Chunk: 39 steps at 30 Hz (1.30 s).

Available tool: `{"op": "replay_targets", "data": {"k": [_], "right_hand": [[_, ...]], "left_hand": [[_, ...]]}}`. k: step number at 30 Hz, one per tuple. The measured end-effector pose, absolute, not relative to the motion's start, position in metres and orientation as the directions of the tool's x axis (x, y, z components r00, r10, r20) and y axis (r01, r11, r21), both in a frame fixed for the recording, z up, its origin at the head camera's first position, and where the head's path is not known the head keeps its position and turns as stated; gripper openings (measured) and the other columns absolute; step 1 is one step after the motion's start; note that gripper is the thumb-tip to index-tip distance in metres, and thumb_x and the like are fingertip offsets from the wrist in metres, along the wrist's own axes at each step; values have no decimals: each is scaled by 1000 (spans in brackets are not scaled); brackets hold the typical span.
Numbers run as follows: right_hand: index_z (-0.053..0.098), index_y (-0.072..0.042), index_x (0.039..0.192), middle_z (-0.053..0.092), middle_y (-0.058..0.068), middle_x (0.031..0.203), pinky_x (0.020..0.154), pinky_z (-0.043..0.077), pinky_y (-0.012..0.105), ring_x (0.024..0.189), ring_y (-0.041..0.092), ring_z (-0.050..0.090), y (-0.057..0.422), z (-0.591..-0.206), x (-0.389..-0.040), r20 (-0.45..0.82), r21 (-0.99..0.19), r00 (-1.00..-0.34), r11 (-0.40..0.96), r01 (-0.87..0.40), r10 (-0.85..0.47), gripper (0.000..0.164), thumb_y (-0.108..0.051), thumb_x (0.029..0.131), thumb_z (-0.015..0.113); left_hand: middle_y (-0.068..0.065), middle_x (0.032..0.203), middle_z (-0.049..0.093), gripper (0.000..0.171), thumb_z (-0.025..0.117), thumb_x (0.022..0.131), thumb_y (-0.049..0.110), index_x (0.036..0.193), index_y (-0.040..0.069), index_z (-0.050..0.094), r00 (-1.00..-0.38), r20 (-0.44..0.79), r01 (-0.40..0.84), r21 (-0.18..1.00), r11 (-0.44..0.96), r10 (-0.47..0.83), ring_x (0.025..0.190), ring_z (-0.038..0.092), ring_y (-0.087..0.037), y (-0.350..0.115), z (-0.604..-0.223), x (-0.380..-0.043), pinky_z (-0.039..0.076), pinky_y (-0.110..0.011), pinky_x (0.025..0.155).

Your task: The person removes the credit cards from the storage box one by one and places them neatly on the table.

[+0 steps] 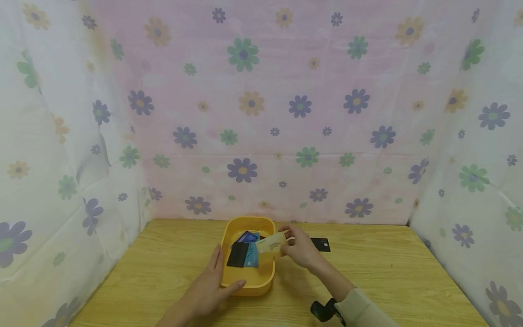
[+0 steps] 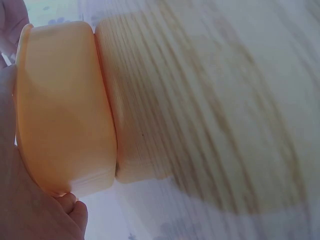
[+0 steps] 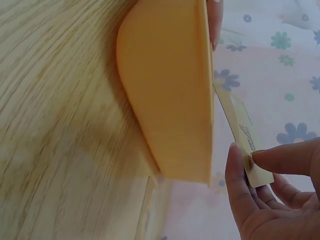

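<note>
A yellow plastic box [image 1: 253,291] stands on the table. My left hand [image 1: 206,286] holds it, fingers along the left wall and thumb over the front rim. Inside lie a black card [image 1: 237,255], a light blue card [image 1: 252,257] and a dark blue card [image 1: 245,238], overlapping. A bit of something red shows behind them. My right hand [image 1: 301,249] pinches a pale gold card [image 1: 269,244] between thumb and fingers, above the box's right rim. In the right wrist view, the gold card [image 3: 242,130] slants at the rim with the thumb on its face.
Another black card [image 1: 323,244] with a chip lies on the wooden table [image 1: 367,281], right of the box and partly behind my right hand. Flowered sheets [image 1: 278,136] enclose the table at the back and sides. A black device [image 1: 323,310] sits at my right wrist.
</note>
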State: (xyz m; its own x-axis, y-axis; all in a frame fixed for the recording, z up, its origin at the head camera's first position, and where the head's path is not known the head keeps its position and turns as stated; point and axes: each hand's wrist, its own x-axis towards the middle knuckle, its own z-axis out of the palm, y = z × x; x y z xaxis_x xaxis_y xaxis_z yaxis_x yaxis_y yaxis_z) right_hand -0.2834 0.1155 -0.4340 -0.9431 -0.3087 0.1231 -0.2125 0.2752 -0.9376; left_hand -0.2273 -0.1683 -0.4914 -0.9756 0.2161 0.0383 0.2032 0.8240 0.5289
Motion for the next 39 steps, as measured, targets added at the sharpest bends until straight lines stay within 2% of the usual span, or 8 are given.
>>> {"op": "replay_targets", "data": {"k": [8, 15, 21, 31, 39], "right_hand": [[55, 2, 129, 58, 18, 101, 72, 61, 49, 77, 23, 66, 128, -445, -283, 161, -916, -949, 318, -246, -269, 43, 11, 87, 61], [61, 3, 129, 58, 19, 104, 73, 62, 48, 82, 27, 71, 137, -453, -283, 150, -913, -954, 334, -234, -259, 40, 8, 90, 64], [57, 4, 130, 55, 23, 109, 74, 62, 47, 84, 33, 71, 147, -452, -280, 121, -937, -958, 288, -196, -259, 39, 6, 92, 65], [52, 8, 131, 55, 18, 95, 81, 61, 53, 81, 28, 68, 170, -449, -281, 114, -939, -957, 286, -192, -268, 41, 10, 91, 60], [50, 9, 131, 56, 20, 96, 80, 61, 50, 84, 28, 68, 193, -452, -282, 97, -936, -967, 307, -170, -237, 42, 10, 90, 60]], "left_hand": [[-21, 170, -2, 121, 54, 88, 80, 163, 0, 3, -979, 23, 182, 544, 819, 202, 147, 33, -46, -167, -490, -227, 38, -60, 112], [-21, 170, -2, 120, 53, 89, 80, 163, 0, 2, -978, 28, 189, 545, 817, 207, 146, 33, -47, -167, -489, -226, 38, -60, 112], [-20, 171, -3, 121, 53, 88, 80, 164, 2, 2, -979, 30, 187, 543, 819, 204, 146, 35, -47, -167, -490, -226, 39, -60, 112], [-20, 171, -2, 121, 54, 88, 80, 164, 2, 2, -980, 33, 183, 549, 816, 198, 146, 34, -46, -167, -489, -226, 38, -60, 113], [-19, 171, -3, 121, 54, 88, 81, 164, 2, 1, -980, 28, 180, 549, 816, 198, 147, 32, -45, -167, -489, -226, 36, -60, 114]]}}
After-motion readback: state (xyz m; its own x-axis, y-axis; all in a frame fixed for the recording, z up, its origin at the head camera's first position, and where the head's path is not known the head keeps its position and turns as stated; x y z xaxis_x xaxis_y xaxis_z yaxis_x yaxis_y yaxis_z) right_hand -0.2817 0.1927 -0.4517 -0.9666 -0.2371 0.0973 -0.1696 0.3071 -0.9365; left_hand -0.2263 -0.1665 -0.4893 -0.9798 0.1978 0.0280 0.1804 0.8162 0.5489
